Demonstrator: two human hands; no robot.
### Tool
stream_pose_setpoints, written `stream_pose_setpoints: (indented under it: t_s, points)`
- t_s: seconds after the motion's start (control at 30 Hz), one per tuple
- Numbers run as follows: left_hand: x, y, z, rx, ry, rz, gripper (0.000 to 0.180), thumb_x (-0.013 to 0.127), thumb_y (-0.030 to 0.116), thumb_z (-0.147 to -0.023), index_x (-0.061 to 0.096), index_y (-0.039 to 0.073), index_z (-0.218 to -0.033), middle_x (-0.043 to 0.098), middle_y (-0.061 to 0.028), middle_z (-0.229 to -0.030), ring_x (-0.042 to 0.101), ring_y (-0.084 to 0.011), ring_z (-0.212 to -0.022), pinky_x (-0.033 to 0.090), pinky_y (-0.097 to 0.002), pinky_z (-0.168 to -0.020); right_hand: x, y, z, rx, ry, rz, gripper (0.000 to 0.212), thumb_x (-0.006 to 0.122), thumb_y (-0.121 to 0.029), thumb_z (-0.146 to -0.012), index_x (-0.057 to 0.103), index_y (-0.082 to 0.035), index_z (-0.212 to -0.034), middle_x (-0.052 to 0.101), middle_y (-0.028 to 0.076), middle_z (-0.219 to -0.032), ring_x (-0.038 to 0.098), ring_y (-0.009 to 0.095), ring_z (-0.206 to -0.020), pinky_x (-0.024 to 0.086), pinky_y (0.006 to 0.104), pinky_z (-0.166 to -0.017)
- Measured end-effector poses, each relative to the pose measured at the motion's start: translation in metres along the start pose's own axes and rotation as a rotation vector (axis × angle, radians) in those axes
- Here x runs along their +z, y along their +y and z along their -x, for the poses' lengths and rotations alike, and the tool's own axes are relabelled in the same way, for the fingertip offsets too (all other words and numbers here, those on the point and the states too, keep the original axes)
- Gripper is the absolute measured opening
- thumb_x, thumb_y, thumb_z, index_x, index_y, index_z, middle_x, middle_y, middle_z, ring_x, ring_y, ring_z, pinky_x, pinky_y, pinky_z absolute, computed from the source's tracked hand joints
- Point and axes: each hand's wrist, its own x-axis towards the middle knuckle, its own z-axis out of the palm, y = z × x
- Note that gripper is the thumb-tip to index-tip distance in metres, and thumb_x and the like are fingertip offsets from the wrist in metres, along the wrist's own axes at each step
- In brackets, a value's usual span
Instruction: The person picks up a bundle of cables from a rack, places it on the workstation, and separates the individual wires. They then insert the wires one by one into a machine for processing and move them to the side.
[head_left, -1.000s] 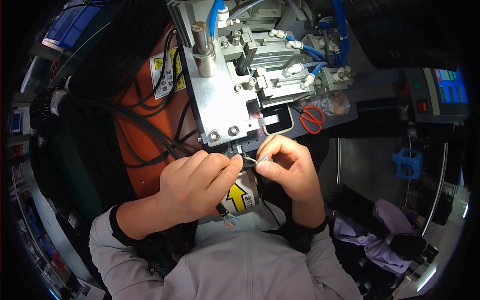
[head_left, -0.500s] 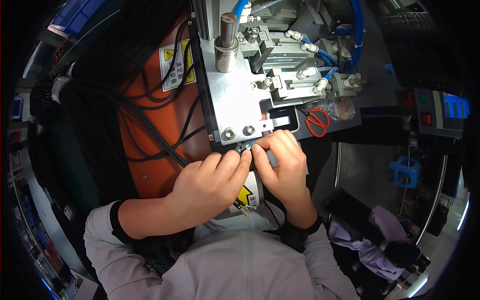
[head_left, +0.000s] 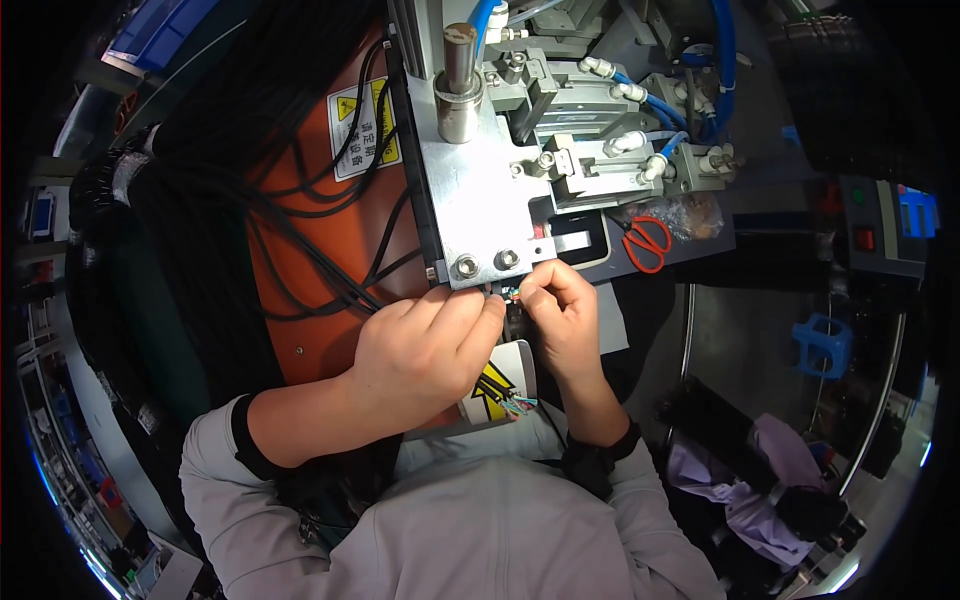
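Head view, looking down onto a small pneumatic press fixture.

Both hands meet at the lower edge of the steel mounting plate [head_left: 480,200], just under its two hex bolts [head_left: 485,263].

Left hand [head_left: 425,345]: curled, knuckles up, fingertips pressed toward the small part at the plate edge. What it pinches is hidden by its own fingers; cannot tell whether it grips the part or only steadies it.

Right hand [head_left: 560,315]: fingers closed in a pinch on a small connector with coloured wire ends [head_left: 512,293], thumb and forefinger tips touching it.

Position of the connector: at 12 o'clock from the right hand, at 1 o'clock from the left hand, touching or almost touching the underside of the plate. The right hand is nearer. The connector's long axis is too small to read with certainty; it appears to point up toward 12 o'clock, into the fixture.

A second bunch of coloured wire ends [head_left: 515,403] lies at 6 o'clock from the hands, beside a white card with a yellow arrow label [head_left: 495,385].

Surroundings:
- steel cylinder post [head_left: 460,70] at 12 o'clock
- blue air hoses [head_left: 722,50] at 1 o'clock
- red-handled scissors [head_left: 648,240] at 2 o'clock on the dark worktop [head_left: 700,250]
- orange panel [head_left: 320,250] with black cables [head_left: 300,200] at 10 o'clock
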Motion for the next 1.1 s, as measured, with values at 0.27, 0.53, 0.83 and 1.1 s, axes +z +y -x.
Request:
stream_pose_setpoints:
  t_s: [0.27,0.53,0.83,1.1]
  points:
    - [-0.015,0.006,0.005,-0.062,-0.14,-0.053,0.021,0.063,0.011,-0.072,0.064,0.003,-0.091,0.049,-0.0001,-0.074,0.053,-0.0096,-0.061,0.041,-0.0216,-0.05,0.009,-0.012,-0.001,-0.082,0.095,0.098,0.007,0.065,-0.002,-0.082,0.058,-0.001,-0.08,0.057,0.001,-0.078,0.051,0.007,-0.072,0.042,0.0221,-0.068]
    - [-0.014,0.001,0.007,-0.14,-0.205,-0.004,0.021,0.065,0.011,-0.075,0.066,0.004,-0.095,0.052,-0.0001,-0.078,0.055,-0.0097,-0.063,0.043,-0.0221,-0.051,-0.005,-0.042,-0.006,-0.671,-0.334,0.135,0.016,0.077,0.001,-0.07,0.065,-0.001,-0.081,0.065,0.008,-0.08,0.06,0.02,-0.073,0.046,0.0291,-0.067]
    - [-0.017,-0.004,-0.007,0.081,0.212,0.282,0.016,0.069,0.01,-0.079,0.069,0.001,-0.094,0.06,-0.0067,-0.08,0.058,-0.017,-0.06,0.044,-0.0265,-0.048,-0.008,-0.04,0.002,-0.557,-0.155,-0.1,0.016,0.076,-0.002,-0.073,0.069,0.002,-0.086,0.067,0.011,-0.08,0.064,0.022,-0.076,0.049,0.0332,-0.071]
    - [-0.015,-0.003,-0.004,-0.039,0.169,0.399,0.017,0.074,0.004,-0.071,0.067,0.0,-0.086,0.057,-0.0066,-0.07,0.056,-0.0193,-0.055,0.042,-0.0278,-0.046,0.007,-0.053,0.001,-0.4,-0.13,-0.17,0.017,0.07,-0.012,-0.084,0.067,0.005,-0.085,0.064,0.013,-0.083,0.061,0.021,-0.072,0.047,0.0296,-0.066]
